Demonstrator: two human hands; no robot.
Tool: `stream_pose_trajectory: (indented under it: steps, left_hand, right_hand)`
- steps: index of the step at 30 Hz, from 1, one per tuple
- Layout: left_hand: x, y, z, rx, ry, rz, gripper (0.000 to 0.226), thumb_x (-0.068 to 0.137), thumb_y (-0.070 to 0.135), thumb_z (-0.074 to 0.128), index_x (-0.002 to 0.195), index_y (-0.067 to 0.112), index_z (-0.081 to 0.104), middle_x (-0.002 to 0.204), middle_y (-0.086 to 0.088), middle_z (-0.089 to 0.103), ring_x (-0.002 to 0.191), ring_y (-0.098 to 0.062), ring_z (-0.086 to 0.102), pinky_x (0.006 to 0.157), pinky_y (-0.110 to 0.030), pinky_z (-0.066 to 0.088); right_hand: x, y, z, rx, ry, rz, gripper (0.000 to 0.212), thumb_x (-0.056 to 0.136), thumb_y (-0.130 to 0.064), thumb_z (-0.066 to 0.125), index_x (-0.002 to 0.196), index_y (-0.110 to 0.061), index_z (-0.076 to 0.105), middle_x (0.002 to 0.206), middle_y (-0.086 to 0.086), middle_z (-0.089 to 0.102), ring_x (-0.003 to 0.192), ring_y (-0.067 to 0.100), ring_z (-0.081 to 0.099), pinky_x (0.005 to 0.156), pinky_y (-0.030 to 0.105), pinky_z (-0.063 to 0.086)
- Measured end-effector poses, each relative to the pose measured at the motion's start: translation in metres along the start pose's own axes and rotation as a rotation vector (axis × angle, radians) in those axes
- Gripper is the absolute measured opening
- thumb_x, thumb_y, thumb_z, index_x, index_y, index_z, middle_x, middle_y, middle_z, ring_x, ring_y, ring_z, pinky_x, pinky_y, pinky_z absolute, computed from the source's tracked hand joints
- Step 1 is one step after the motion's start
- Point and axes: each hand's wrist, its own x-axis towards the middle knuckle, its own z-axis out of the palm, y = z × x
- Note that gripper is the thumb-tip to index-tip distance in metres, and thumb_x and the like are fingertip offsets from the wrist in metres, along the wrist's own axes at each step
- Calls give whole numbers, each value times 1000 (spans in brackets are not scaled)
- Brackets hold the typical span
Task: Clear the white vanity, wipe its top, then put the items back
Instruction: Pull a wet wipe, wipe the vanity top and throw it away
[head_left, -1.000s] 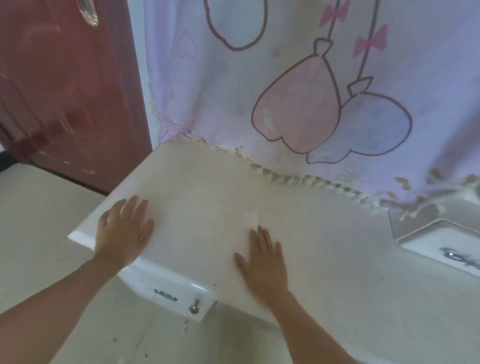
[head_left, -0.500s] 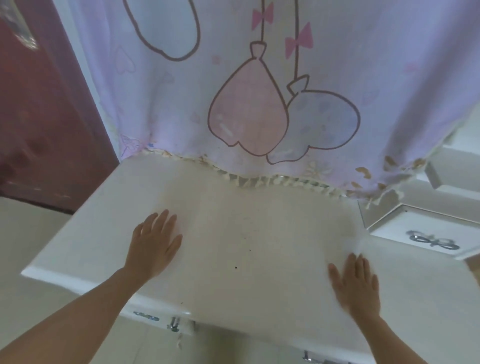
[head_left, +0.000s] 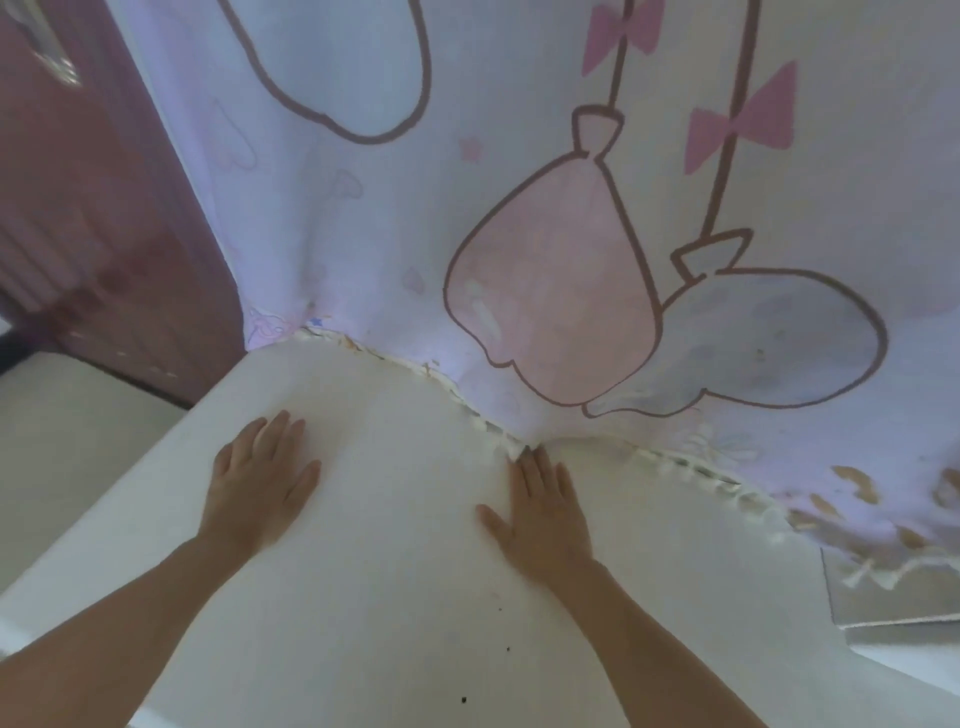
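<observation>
**Right hand sweeps back to the curtain hem as vanity wipe goes on**

The right hand (head_left: 543, 512) now lies at the middle rear of the white vanity (head_left: 395, 582), fingertips touching the curtain's fringe (head_left: 670, 462). Half a second ago it was far to the right, near the front edge. The left hand (head_left: 260, 480) has kept to the left part of the top. Both palms press flat, fingers straight and close together, thumbs angled out. Whether a cloth lies under either palm cannot be told.

The sweep suggests the wiping stage is under way, with the return of items yet to come. The top is white and matt with nothing standing on it. A few dark specks (head_left: 508, 648) dot it near the front, so more passes look needed. The balloon-print curtain (head_left: 519, 208) hangs behind it and a red-brown door (head_left: 104, 234) stands to the left.
</observation>
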Motion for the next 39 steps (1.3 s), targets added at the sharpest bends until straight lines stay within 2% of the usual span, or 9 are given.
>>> stream_pose_trajectory:
  steps: [5,9,13,19,23,28,32,36,39]
  left_hand:
    - [-3,-41,-14,-31,132,-139,78,79,54,16,127,3,51,136,-16,48,124,-39,41,96,-54,35]
    - [-23,-67,-17,-122,231,-282,88,73,61,7,137,9,38,146,-9,34,135,-30,23,107,-48,22]
    - [-43,-83,-21,-177,236,-366,87,75,64,8,140,12,33,149,-5,30,137,-25,16,110,-46,18]
    - [-65,-107,-22,-150,199,-475,63,90,50,25,141,12,29,151,-5,25,139,-25,13,111,-46,15]
    - [-75,-92,-26,-303,244,-577,47,96,28,33,140,12,30,151,-5,25,138,-22,11,111,-45,12]
    - [-82,-41,-36,-351,238,-452,44,96,20,33,139,10,33,149,-8,29,136,-25,15,109,-49,15]
    - [-92,15,-27,-241,150,-270,46,95,22,38,138,6,34,148,-12,29,135,-32,19,106,-54,21]
    - [-108,89,0,-173,60,50,48,93,32,39,125,-2,51,134,-22,48,123,-44,41,91,-60,39]
    - [-123,146,14,-125,-3,254,64,95,43,15,113,0,58,118,-21,61,106,-42,58,74,-52,51]
  right_hand:
    - [76,-86,-2,70,-5,-269,117,57,-82,-19,147,-11,2,156,7,-4,143,16,-6,115,37,-2]
    - [139,-135,-2,10,25,-377,87,85,-68,17,147,-8,5,156,9,0,143,18,-5,115,37,-5]
    - [170,-180,-3,3,54,-438,88,84,-68,19,146,-6,10,155,11,7,143,23,0,115,39,-5]
    - [106,-247,26,21,-109,-767,82,90,-58,35,146,-5,7,156,9,1,143,18,-5,114,39,-6]
    - [52,-245,40,9,-122,-831,79,91,-54,35,146,-6,6,156,9,-1,143,18,-8,114,37,-7]
    - [1,-179,36,-4,-86,-688,76,93,-50,37,146,-4,7,156,9,2,143,18,-6,115,38,-4]
    - [-34,-89,28,48,82,-339,70,91,-50,35,143,-5,24,153,11,19,142,19,15,116,39,14]
    - [-93,5,25,46,-5,-56,95,75,-70,-9,147,-8,4,156,9,-2,144,18,-5,113,34,-9]
    - [-143,68,24,-2,87,208,99,79,-65,-17,141,-3,30,149,15,29,139,24,26,111,41,17]
